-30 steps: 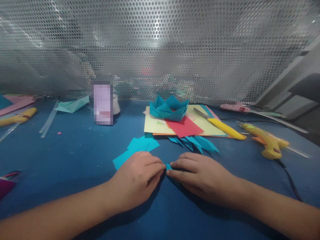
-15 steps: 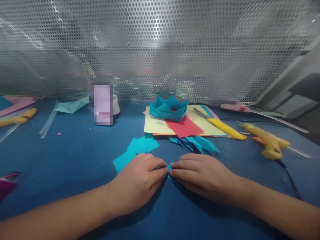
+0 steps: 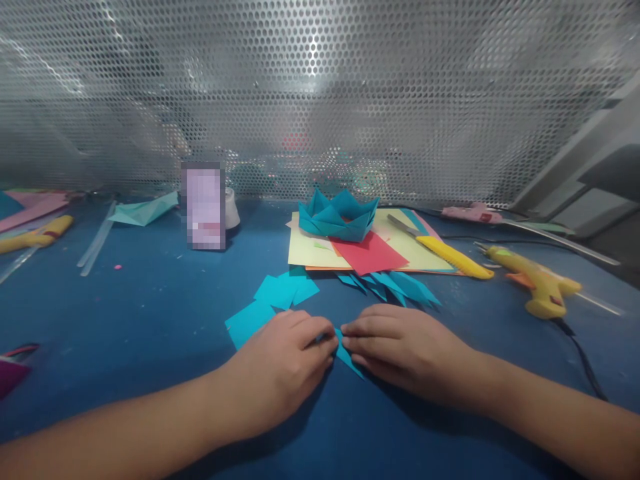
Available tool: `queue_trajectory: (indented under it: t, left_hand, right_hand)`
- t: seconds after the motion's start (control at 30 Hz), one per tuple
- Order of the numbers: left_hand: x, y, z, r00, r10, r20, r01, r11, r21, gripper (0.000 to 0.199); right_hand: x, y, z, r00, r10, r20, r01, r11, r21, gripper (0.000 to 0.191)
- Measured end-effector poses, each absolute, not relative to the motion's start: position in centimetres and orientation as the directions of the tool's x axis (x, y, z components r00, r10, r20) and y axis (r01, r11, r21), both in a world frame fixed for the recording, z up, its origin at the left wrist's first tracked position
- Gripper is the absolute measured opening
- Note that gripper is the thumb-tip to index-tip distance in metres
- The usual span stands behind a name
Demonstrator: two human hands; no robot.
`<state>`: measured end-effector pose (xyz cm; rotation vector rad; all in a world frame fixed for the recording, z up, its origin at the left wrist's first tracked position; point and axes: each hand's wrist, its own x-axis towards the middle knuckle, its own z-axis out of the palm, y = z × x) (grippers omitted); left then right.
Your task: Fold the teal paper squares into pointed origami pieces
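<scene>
Pinching a small blue paper piece (image 3: 347,358) low over the near middle of the desk (image 3: 320,443), left hand (image 3: 280,373) on one side, right hand (image 3: 417,347) on the other. Fingertips drawn in, nearly meeting, and apparently clamped on its far end; cannot tell how the thumbs sit underneath.

To crease well, line up edge with edge before pressing. Pin the layers with one hand, then run a fingertip of the other firmly from the far end to the near point, without dragging the paper sideways. Keep the tip sharp; avoid crushing it under the palm. Work clear of the blue squares (image 3: 250,323) just beside the left hand, and match the pointed blue pieces (image 3: 407,288) lying farther off, near the blue folded ring (image 3: 340,223).

Compared with half a second ago, showing much more of the small piece: now reaching out as a slim tip, slanting near and right, rather than mostly hidden by the right fingers. Otherwise looking much the same, with hands still close together.
</scene>
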<state>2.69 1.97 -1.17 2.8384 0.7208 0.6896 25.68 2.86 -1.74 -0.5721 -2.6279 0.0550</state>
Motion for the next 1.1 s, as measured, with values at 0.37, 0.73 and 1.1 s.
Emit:
queue_trajectory:
  t: [0.37, 0.73, 1.1]
  left_hand:
    - [2.28, 2.09, -1.1, 0.809, 0.393, 0.437, 0.357, -0.919, 0.166, 0.025]
    - [2.29, 1.84, -1.44, 0.819, 0.449, 0.357, 0.403, -0.893, 0.2, 0.028]
    - [2.54, 1.66, -1.27, 0.815, 0.454, 0.361, 0.408, -0.891, 0.201, 0.027]
  right_hand:
    - [25.74, 2.9, -1.94, -0.8, 0.4, 0.447, 0.38, 0.915, -0.139, 0.02]
    - [25.66, 2.85, -1.73, -0.812, 0.401, 0.425, 0.379, 0.915, -0.14, 0.02]
    - [25.74, 3.08, -1.84, -0.819, 0.362, 0.445, 0.334, 0.932, -0.143, 0.02]
